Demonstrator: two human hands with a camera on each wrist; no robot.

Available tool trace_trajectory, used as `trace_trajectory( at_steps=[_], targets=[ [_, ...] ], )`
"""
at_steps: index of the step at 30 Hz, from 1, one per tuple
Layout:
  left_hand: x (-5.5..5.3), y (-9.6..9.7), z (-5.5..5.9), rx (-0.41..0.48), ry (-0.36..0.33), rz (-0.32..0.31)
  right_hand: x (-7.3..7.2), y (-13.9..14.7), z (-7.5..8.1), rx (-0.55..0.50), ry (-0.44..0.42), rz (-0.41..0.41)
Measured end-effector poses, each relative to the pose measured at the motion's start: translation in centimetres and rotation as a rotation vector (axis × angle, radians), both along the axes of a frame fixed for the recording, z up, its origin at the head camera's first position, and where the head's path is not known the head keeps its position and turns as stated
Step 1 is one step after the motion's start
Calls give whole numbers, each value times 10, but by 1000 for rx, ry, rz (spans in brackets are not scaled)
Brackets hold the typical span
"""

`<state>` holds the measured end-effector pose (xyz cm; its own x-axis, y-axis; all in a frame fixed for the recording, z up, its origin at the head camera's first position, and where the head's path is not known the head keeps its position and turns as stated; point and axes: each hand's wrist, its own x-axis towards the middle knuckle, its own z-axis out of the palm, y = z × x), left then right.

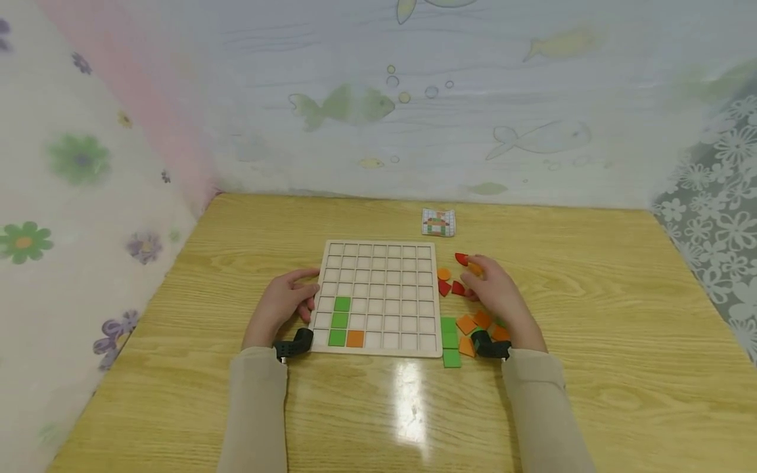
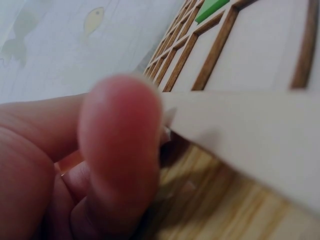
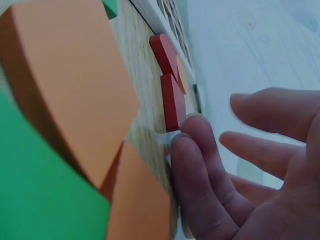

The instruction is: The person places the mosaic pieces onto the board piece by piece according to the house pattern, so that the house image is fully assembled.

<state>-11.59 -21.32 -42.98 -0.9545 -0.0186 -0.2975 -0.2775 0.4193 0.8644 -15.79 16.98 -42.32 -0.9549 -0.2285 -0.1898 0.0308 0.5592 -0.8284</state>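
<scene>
A square wooden board with a grid of shallow cells (image 1: 393,289) lies on the table; three green square tiles (image 1: 340,320) and an orange square tile (image 1: 355,338) sit in its lower left. My left hand (image 1: 285,302) rests beside the board's left edge, with index finger and thumb at the rim. Right of the board, my right hand (image 1: 493,286) reaches over loose pieces, its thumb and fingers spread apart. Near its fingertips lie red pieces (image 1: 458,288), another red piece (image 1: 461,259) and a piece of orange (image 1: 475,269), partly covered by the fingers.
Loose green squares (image 1: 451,358) and several orange tiles (image 1: 466,324) lie by my right wrist, some hidden beneath it. An orange round piece (image 1: 443,274) is near the board's right edge. A small pattern card (image 1: 438,223) lies behind the board, towards the wall.
</scene>
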Motion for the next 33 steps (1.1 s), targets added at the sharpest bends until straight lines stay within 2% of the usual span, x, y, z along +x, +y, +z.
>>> trace_trajectory(
  at_steps=[9,16,22,29,33],
  targets=[
    [0,0,-3,-15,5,-11,3,0,1,42,17,-30],
    [0,0,-1,-20,11,-8,2,2,2,145,57,-18],
    [1,0,0,-28,12,-8,3,1,3,183,69,-18],
    [1,0,1,-29,9,-12,4,0,4,314,91,-26],
    [1,0,1,-35,10,-8,4,1,4,334,110,-18]
  ],
)
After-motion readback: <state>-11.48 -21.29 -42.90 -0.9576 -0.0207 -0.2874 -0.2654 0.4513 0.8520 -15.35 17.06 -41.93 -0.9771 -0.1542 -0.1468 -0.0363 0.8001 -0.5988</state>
